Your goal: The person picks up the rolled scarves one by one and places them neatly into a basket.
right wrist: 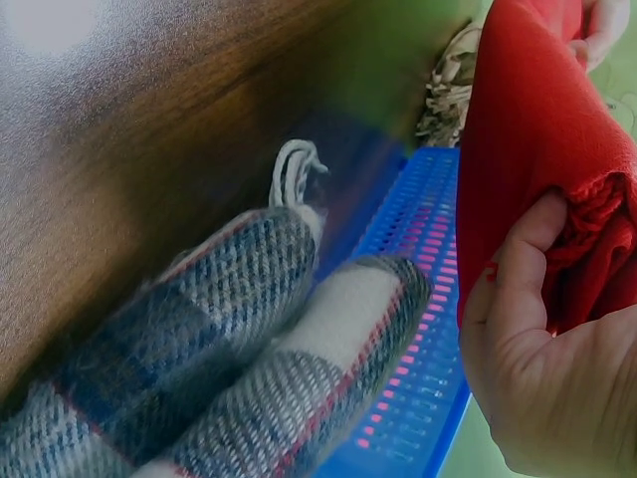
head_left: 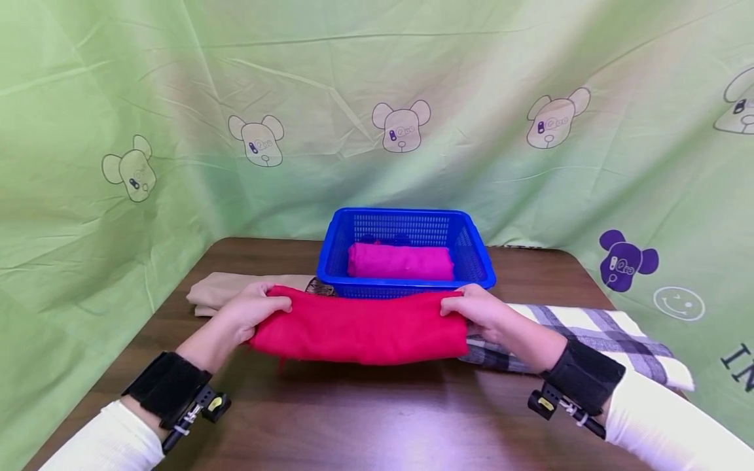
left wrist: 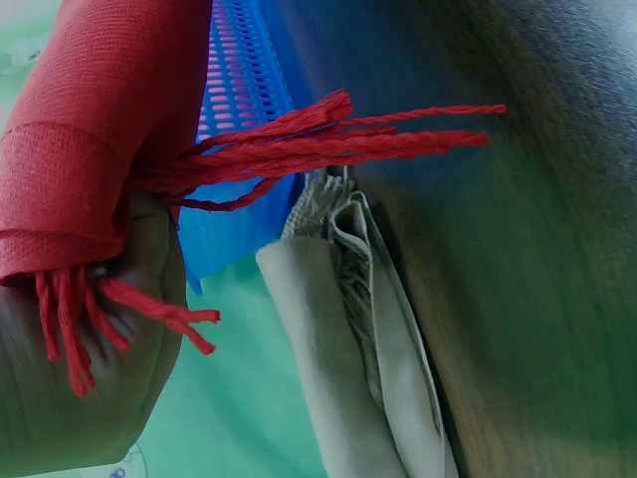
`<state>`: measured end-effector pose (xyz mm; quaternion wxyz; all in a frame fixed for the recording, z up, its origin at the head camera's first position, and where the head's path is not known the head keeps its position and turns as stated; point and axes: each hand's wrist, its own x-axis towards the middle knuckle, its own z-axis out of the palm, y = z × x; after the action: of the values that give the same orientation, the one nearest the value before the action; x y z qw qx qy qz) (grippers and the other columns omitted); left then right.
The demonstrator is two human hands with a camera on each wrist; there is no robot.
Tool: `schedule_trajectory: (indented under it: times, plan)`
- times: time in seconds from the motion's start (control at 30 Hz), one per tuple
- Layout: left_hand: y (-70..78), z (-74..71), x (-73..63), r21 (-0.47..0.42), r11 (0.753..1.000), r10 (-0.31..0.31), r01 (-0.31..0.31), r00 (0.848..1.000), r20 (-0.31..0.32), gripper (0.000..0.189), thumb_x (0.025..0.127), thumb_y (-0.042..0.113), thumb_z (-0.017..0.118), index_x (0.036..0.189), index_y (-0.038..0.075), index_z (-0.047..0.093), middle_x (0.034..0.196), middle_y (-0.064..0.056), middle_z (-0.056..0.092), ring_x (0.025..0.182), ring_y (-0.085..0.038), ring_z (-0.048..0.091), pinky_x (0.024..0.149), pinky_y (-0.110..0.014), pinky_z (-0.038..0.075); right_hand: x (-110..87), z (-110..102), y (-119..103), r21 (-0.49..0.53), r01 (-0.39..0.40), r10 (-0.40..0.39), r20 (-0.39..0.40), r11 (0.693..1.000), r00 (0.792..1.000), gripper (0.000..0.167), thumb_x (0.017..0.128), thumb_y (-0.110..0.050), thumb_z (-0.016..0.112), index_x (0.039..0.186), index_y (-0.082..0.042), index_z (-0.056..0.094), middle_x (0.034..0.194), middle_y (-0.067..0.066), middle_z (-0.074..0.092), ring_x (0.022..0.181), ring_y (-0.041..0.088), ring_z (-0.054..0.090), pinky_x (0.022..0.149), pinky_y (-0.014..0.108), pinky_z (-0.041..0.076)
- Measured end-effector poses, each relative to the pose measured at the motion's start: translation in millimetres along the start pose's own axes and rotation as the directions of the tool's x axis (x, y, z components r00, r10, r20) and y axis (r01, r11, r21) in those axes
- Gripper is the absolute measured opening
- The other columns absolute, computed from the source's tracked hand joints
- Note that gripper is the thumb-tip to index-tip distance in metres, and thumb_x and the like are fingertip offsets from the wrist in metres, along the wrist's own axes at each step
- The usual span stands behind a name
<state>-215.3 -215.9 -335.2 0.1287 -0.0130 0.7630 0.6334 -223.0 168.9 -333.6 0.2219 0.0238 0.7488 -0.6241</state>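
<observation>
Between my two hands a folded red scarf [head_left: 359, 330] is held up off the table, its front edge sagging slightly. My left hand [head_left: 253, 311] grips its left end, thumb on top; twisted red fringe [left wrist: 328, 149] hangs out there in the left wrist view. At the other end my right hand [head_left: 483, 311] grips the scarf, fingers curled round the folded layers [right wrist: 597, 239]. Just beyond the scarf stands a blue plastic basket [head_left: 471, 284], with a folded magenta cloth [head_left: 400, 263] lying inside it.
A folded beige scarf [head_left: 224, 288] with dark fringe lies left of the basket. On the right lies a folded black-and-white plaid scarf [head_left: 601, 337], partly under my right forearm. A green printed curtain [head_left: 330, 176] hangs behind the brown table [head_left: 365, 418].
</observation>
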Motion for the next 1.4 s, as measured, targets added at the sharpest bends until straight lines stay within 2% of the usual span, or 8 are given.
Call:
schedule_trajectory:
  times: [0.1,0.2,0.5,0.73,0.87,1.17,1.4]
  plan:
    - [2.9,3.1,1.5,-0.009,1.000,0.005,-0.005,1.000,-0.006,0.024,0.083,0.002,0.062,0.105,-0.003,0.054,0.077,0.001,0.063,0.066,-0.012,0.060,0.061,-0.025,0.051,-1.1,-3.0,-1.3,-0.006,-0.003,0.003,-0.007,1.000,1.000,0.001,0.075,-0.004,0.056,0.075,-0.004,0.057,0.072,0.004,0.065,0.063,0.014,0.065,0.059,0.031,0.057]
    - [6.2,6.0,2.6,-0.017,1.000,0.004,-0.004,1.000,-0.013,0.025,0.083,0.001,0.062,0.106,-0.004,0.055,0.078,0.000,0.063,0.066,-0.013,0.060,0.061,-0.025,0.051,-1.8,-6.1,-3.1,-0.015,-0.002,0.002,-0.016,1.000,1.000,0.003,0.076,-0.005,0.055,0.078,-0.003,0.056,0.072,0.005,0.066,0.063,0.015,0.066,0.059,0.032,0.057]
    - [15.4,15.2,7.6,-0.006,1.000,-0.004,0.004,1.000,-0.020,0.020,0.082,0.000,0.061,0.100,-0.003,0.056,0.074,0.001,0.061,0.064,-0.013,0.058,0.059,-0.024,0.049,-2.8,-17.4,-6.9,-0.024,0.005,-0.006,-0.031,1.000,1.000,0.005,0.078,-0.005,0.056,0.074,-0.007,0.053,0.067,0.002,0.063,0.059,0.013,0.063,0.055,0.026,0.053]
    - [20.7,22.0,12.0,-0.014,1.000,0.014,-0.014,0.999,-0.044,0.029,0.080,0.000,0.062,0.107,-0.007,0.056,0.074,0.001,0.062,0.063,-0.012,0.058,0.058,-0.024,0.050,-1.3,-26.6,-12.4,-0.048,0.047,-0.049,-0.035,0.998,0.998,0.009,0.077,-0.004,0.055,0.070,-0.009,0.055,0.064,0.000,0.062,0.057,0.012,0.061,0.054,0.025,0.051]
    - [25.1,25.6,13.6,-0.018,1.000,0.009,-0.010,0.999,-0.045,0.030,0.080,-0.001,0.061,0.108,-0.007,0.055,0.075,0.001,0.061,0.063,-0.012,0.058,0.058,-0.024,0.050,-0.8,-30.5,-15.1,-0.055,0.040,-0.042,-0.051,0.998,0.998,0.008,0.077,-0.005,0.055,0.070,-0.010,0.055,0.064,-0.001,0.062,0.057,0.012,0.061,0.054,0.025,0.051]
    - [34.8,26.7,15.0,-0.021,1.000,0.008,-0.008,0.999,-0.042,0.018,0.079,-0.001,0.063,0.096,-0.002,0.057,0.072,0.001,0.061,0.061,-0.013,0.058,0.057,-0.025,0.051,-7.2,-38.4,-23.8,-0.071,0.053,-0.057,-0.057,0.996,0.997,0.011,0.079,-0.006,0.056,0.069,-0.012,0.056,0.065,-0.003,0.061,0.058,0.011,0.061,0.054,0.026,0.051]
    - [46.4,26.2,12.0,-0.048,0.999,-0.001,0.000,1.000,-0.016,0.015,0.081,0.000,0.062,0.094,0.000,0.055,0.073,-0.001,0.062,0.061,-0.014,0.059,0.057,-0.026,0.052,-11.3,-42.3,-33.1,-0.069,0.063,-0.067,-0.054,0.996,0.996,0.003,0.080,-0.007,0.055,0.078,-0.008,0.056,0.067,-0.002,0.062,0.059,0.012,0.061,0.055,0.027,0.051]
